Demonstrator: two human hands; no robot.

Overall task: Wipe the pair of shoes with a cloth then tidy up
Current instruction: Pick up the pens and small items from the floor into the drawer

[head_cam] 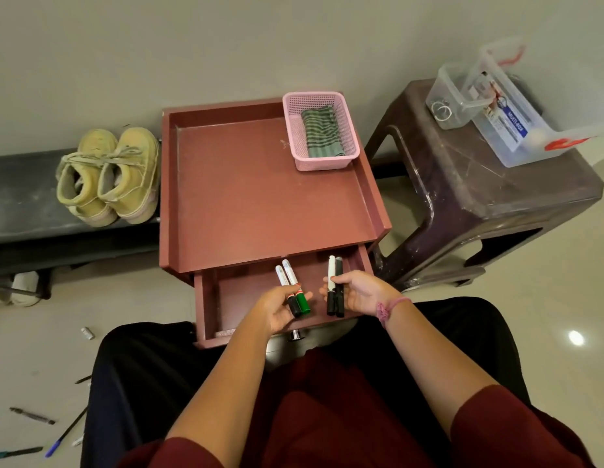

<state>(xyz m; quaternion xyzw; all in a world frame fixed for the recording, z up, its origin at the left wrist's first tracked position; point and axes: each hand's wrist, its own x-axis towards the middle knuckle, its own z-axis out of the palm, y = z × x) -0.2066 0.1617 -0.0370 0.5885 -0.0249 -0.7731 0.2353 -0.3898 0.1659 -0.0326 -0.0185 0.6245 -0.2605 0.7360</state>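
**A:** What are you holding there, low in the middle of the frame?

**B:** Markers. My left hand [279, 307] is gripping two markers [293, 288], one with a black cap and one with a green cap, and my right hand [356, 292] is pinching two dark markers [335, 287]. I am holding both pairs over the open drawer [233, 298], caps toward me, probably because I am sorting them into it or taking them out of it; I cannot tell which.

**A:** And the shoes you are meant to be wiping?

**B:** The pair of shoes [109, 177] is sitting at the left of the frame on a dark bench [20, 194], side by side and touching, toes pointing away from me. I am not touching them.

**A:** The cloth?

**B:** The striped green cloth [321, 131] is lying folded in the pink basket [322, 130], which is standing in the upper right corner of the red desk [246, 184]. Keeping it folded in there looks like tidy storage, so I am judging that this is the tidying part of the job.

**A:** Anything loose?

**B:** Pens [32, 416] are lying scattered on the floor at the lower left, and clear plastic boxes [496, 103] are sitting on the brown stool [496, 184] at the upper right.
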